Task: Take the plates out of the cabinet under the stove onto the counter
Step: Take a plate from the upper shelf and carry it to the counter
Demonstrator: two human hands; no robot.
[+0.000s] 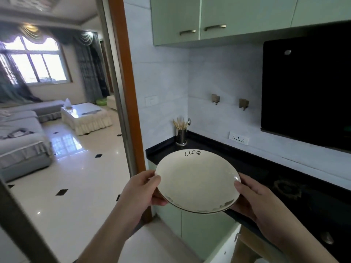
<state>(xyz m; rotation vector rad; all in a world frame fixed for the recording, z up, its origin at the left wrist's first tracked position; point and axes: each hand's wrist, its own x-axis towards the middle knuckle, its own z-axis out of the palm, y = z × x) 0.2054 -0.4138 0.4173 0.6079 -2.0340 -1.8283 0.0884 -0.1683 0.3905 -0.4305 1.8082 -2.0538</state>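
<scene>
The plate (pixel 197 182) is cream-white with a thin dark rim, the word "life" in black script near its far edge, and faint grey-brown smudges along the near edge; the desk (pixel 237 158) is glossy black; the cabinet doors (pixel 190 232) below and the upper cabinets (pixel 176 18) are pale mint green, the latter with brushed brass-toned handles; the wall tiles (pixel 224 76) are light grey-white; the range hood (pixel 307 88) is black; the holder (pixel 181 136) is silver steel with tan sticks; the door frame (pixel 126 82) is orange-brown; the floor (pixel 79 168) is glossy cream with small black diamond insets
</scene>
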